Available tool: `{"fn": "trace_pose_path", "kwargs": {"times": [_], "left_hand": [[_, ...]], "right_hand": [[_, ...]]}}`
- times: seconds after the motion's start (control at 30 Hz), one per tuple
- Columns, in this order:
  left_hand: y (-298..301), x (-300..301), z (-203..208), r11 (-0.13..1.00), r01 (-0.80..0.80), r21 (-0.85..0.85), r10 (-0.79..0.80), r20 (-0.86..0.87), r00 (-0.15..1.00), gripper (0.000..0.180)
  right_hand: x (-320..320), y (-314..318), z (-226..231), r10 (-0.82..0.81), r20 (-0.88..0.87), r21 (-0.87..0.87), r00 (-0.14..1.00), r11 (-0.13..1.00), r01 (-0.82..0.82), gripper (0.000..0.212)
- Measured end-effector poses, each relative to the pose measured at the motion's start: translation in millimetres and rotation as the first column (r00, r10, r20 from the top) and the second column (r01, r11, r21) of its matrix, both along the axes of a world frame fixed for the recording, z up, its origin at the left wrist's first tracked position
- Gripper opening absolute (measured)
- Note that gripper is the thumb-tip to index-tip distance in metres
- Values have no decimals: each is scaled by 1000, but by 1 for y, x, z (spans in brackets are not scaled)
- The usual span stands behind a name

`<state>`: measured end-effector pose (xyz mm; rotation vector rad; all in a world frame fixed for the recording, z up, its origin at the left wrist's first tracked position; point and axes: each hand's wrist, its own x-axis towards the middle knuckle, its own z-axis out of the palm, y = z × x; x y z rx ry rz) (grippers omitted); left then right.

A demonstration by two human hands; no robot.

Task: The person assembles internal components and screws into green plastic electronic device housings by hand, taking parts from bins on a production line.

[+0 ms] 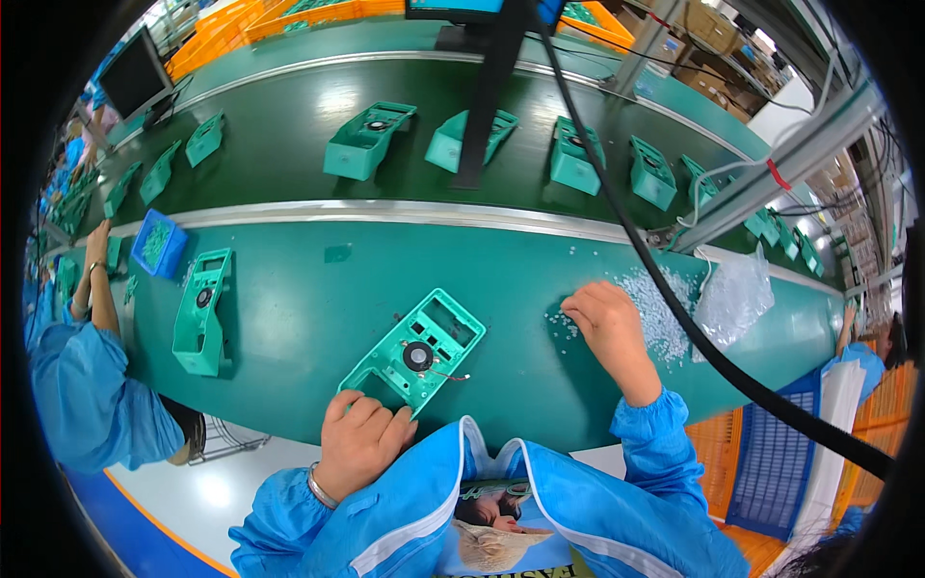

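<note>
Left of frame: blue bin (176, 252), then spare housing (190, 328) on the bench. Lower centre: left hand (364, 443) gripping near end of green housing (393, 370), which lies mid-frame, black speaker (418, 356) inside. Right of centre: right hand (609, 323), fingers curled beside pale bits (642, 294); can't tell if pinching one. Clear bag (737, 301) further right.

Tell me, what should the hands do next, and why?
Maybe the right hand should pinch up one of the small pale pieces: its fingertips are beside some scattered ones, while the left hand holds the green housing's near end.
</note>
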<state>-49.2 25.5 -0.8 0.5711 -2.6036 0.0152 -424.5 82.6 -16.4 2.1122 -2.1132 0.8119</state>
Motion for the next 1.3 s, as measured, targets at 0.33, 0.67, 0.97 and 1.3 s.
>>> {"fn": "trace_pose_path", "kwargs": {"times": [0.33, 0.67, 0.97, 1.3], "left_hand": [[2, -1, -9, 990, 140, 22, -139, -39, 990, 26], [6, -7, -23, 993, 108, -40, -113, -132, 985, 22], [4, -9, -23, 990, 141, -23, -143, -111, 983, 21], [4, -6, -33, 994, 103, 46, -98, -108, 989, 10]], "right_hand": [[83, -28, 33, 166, 161, -91, 973, 984, -153, 12], [129, -50, 5, 51, 466, 118, 883, 986, -120, 5], [137, -48, 12, 84, 237, -33, 968, 996, -79, 8], [156, -24, 20, 109, -77, -23, 991, 994, -111, 29]]}}
